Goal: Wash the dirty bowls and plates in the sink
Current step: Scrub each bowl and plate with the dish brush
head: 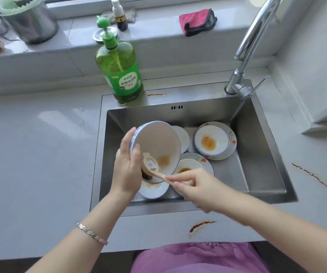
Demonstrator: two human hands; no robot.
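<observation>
Bowl [156, 143] tilted over the sink [257, 154], gripped in my left hand [127, 168]; my right hand [194, 188] pinches a spoon [151, 164] to scrape leftovers out.

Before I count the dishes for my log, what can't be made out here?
Head view:
- Faucet spout end: cut off by the top edge.
- White plate at the back: mostly hidden by the bowl that the left hand holds.
- Dark scraps at the bowl's lower rim: covered by the spoon and left hand.
- Right hand lower fingers: blurred.
- Sink drain: not seen, perhaps under dishes.
</observation>
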